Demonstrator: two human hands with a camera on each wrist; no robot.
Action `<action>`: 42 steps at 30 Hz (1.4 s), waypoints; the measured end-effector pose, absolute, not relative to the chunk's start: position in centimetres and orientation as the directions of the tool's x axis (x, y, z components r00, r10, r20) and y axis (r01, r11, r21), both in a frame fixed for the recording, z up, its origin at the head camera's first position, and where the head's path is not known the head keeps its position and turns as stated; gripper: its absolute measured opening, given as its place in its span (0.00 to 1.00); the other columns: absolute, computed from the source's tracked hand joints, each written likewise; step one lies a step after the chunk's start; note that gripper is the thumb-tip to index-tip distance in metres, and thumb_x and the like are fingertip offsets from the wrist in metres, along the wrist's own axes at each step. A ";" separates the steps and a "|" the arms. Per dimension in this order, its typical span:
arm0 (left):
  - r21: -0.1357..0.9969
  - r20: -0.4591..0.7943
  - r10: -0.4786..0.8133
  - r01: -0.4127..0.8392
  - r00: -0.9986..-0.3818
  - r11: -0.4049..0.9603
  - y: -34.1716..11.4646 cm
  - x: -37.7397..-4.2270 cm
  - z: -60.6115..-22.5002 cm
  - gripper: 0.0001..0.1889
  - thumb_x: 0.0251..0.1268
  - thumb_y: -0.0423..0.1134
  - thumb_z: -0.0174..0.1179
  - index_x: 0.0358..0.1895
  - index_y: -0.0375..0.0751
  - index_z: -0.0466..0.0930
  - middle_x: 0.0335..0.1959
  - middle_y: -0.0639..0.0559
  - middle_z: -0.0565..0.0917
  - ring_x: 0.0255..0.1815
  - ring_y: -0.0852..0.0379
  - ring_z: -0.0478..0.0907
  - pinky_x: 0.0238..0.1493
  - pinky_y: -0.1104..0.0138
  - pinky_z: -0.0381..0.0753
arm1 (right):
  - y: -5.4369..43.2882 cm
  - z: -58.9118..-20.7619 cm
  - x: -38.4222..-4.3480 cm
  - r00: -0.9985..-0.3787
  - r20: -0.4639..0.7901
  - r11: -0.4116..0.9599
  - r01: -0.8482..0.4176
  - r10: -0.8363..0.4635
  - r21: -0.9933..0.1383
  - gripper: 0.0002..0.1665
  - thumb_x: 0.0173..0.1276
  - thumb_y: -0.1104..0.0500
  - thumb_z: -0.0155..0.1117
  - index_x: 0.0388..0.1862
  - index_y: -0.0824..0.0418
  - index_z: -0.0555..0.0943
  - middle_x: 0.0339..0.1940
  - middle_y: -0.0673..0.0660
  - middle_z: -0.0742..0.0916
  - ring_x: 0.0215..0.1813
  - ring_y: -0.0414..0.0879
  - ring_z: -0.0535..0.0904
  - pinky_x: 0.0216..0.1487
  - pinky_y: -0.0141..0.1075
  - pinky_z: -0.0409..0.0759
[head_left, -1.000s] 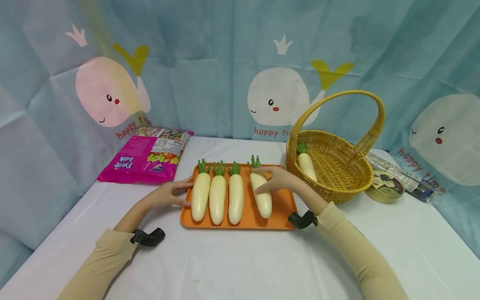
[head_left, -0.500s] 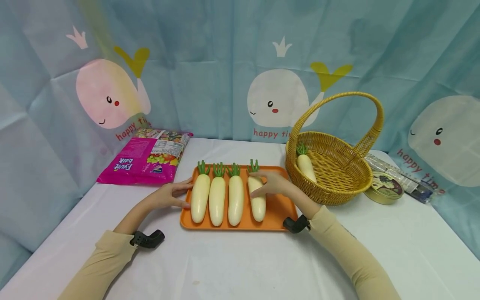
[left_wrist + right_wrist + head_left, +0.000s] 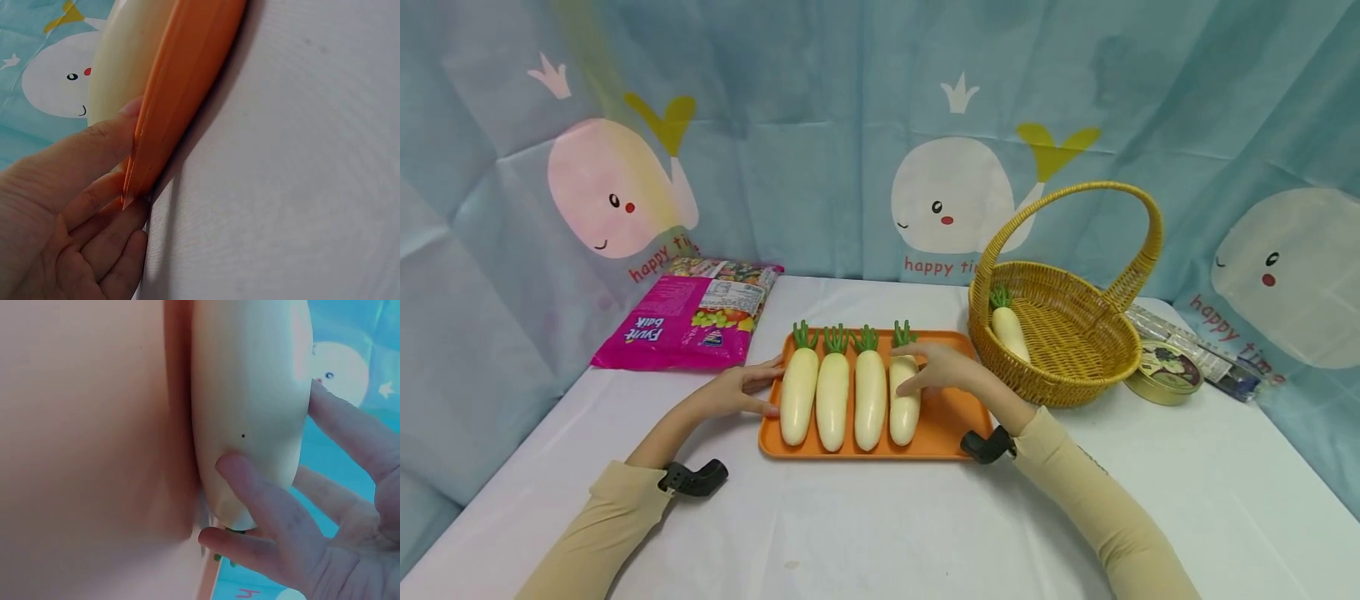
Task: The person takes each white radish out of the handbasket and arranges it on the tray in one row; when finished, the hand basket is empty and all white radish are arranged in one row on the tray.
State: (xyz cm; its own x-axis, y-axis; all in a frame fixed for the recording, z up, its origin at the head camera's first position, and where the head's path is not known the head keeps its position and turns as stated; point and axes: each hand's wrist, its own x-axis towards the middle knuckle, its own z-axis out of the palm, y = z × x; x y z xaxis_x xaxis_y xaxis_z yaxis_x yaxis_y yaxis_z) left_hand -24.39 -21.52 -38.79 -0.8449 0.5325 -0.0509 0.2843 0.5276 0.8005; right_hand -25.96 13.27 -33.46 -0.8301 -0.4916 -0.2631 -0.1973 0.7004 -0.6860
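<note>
An orange tray (image 3: 958,425) lies on the white table with a row of white radishes, green tops pointing away. My left hand (image 3: 730,393) holds the tray's left side; in the left wrist view its thumb (image 3: 119,125) is on the rim and its fingers are outside the wall. The rightmost white radish (image 3: 905,418) is in my right hand (image 3: 946,369), lying close beside its neighbour (image 3: 870,400). Seen from the right wrist, the thumb lies on this radish (image 3: 250,381) and a finger touches its opposite side. My right hand hides part of its upper body.
A yellow wicker basket (image 3: 1067,387) with a tall handle stands behind and right of the tray, holding one white radish (image 3: 1011,333). Beside it are a round tin (image 3: 1165,375) and a silvery packet (image 3: 1187,342). A pink snack bag (image 3: 685,321) lies at the back left.
My right hand has moved left with the white radish, bringing it closer to the others and turning it straighter. My left hand has stayed at the tray's left side.
</note>
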 end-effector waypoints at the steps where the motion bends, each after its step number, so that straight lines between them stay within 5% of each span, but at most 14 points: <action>1: 0.804 -0.052 0.534 0.282 -0.844 0.524 -21.6 -24.4 -38.8 0.37 0.50 0.44 0.66 0.61 0.29 0.63 0.66 0.34 0.54 0.62 0.39 0.58 0.59 0.51 0.59 | 13.3 -33.4 -26.0 -0.828 -0.260 0.703 -0.208 -0.496 -0.680 0.42 0.50 0.52 0.72 0.64 0.53 0.67 0.65 0.61 0.65 0.26 0.48 0.77 0.31 0.38 0.77; 13: 0.815 -0.034 0.552 0.297 -0.833 0.498 -21.8 -24.5 -39.1 0.36 0.50 0.43 0.66 0.61 0.27 0.63 0.66 0.33 0.53 0.61 0.39 0.60 0.58 0.53 0.61 | 14.0 -32.8 -25.9 -0.830 -0.319 0.683 -0.098 -0.457 -0.724 0.40 0.48 0.55 0.73 0.62 0.50 0.69 0.59 0.63 0.70 0.30 0.50 0.79 0.35 0.41 0.79; 21: 0.808 -0.038 0.544 0.295 -0.838 0.510 -21.9 -24.7 -39.1 0.37 0.50 0.44 0.66 0.62 0.29 0.63 0.66 0.36 0.55 0.66 0.39 0.50 0.58 0.50 0.59 | 15.1 -31.9 -25.6 -0.818 -0.322 0.647 -0.079 -0.477 -0.758 0.40 0.48 0.59 0.73 0.62 0.51 0.69 0.62 0.60 0.68 0.44 0.52 0.77 0.36 0.38 0.79; 34: 0.793 -0.044 0.539 0.299 -0.841 0.531 -21.9 -24.9 -39.4 0.37 0.49 0.45 0.67 0.62 0.31 0.64 0.66 0.37 0.54 0.65 0.39 0.50 0.60 0.48 0.56 | 13.7 -33.3 -25.5 -0.829 -0.282 0.606 -0.083 -0.482 -0.791 0.35 0.49 0.64 0.71 0.58 0.52 0.73 0.63 0.61 0.67 0.28 0.48 0.80 0.32 0.37 0.80; 42: 0.821 -0.050 0.540 0.273 -0.840 0.501 -21.8 -24.9 -39.2 0.37 0.49 0.43 0.67 0.62 0.29 0.63 0.67 0.35 0.53 0.63 0.39 0.57 0.59 0.52 0.59 | 13.3 -33.3 -25.8 -0.839 -0.272 0.620 -0.095 -0.471 -0.779 0.35 0.50 0.61 0.71 0.59 0.52 0.73 0.63 0.62 0.67 0.33 0.53 0.81 0.34 0.40 0.80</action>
State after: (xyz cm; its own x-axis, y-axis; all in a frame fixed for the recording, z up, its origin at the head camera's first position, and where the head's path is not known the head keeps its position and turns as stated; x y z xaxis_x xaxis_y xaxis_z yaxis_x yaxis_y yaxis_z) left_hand -24.88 -21.80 -39.24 -0.8404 0.5397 -0.0496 0.2731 0.5007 0.8214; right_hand -25.82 13.32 -33.29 -0.8389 -0.4714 -0.2721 -0.0955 0.6196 -0.7791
